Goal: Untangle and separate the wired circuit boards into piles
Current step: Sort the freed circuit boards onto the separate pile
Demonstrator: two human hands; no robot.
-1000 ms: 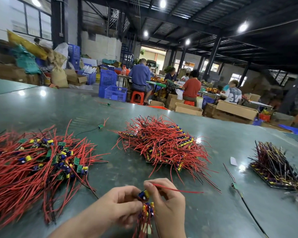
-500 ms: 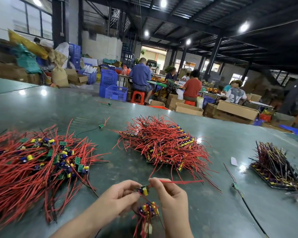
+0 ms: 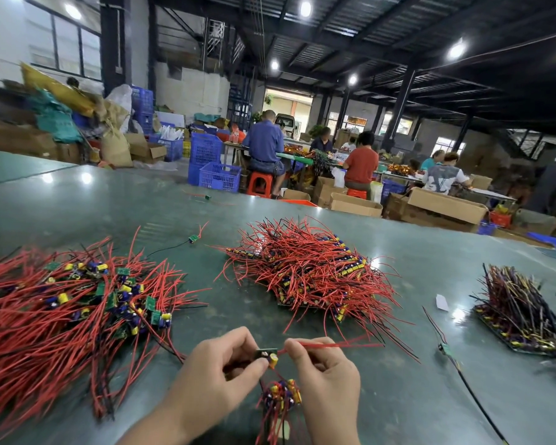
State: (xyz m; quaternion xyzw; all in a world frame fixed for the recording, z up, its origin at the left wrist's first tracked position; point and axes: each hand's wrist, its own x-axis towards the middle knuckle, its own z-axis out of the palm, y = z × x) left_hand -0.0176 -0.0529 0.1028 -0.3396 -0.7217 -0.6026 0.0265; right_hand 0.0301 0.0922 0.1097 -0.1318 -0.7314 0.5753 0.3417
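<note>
Green and glossy, the work table (image 3: pixel 382 396) fills the near scene, with seated workers (image 3: pixel 265 146) and blue crates (image 3: pixel 215 175) seen beyond its far edge. At near left a large loose tangle of red-wired boards (image 3: pixel 65 309) is spread, close beside the left hand (image 3: pixel 219 377). At centre a denser pile (image 3: pixel 308 271) is heaped, just beyond the hands. At far right a darker stack (image 3: pixel 520 309) is laid, well apart. A stray board with a black wire (image 3: pixel 445 350) and a white paper scrap (image 3: pixel 442 301) are found between the centre pile and that stack.

A single circuit board (image 3: pixel 266 354) is pinched between the curled thumb and fingers of the left hand. Its red wire (image 3: pixel 334 345) is pinched by the right hand (image 3: pixel 325 377), with fingers curled, and is stretched rightward. A small bundle of boards (image 3: pixel 281 396) is seen just below, between both hands. Bare table is left to the near right.
</note>
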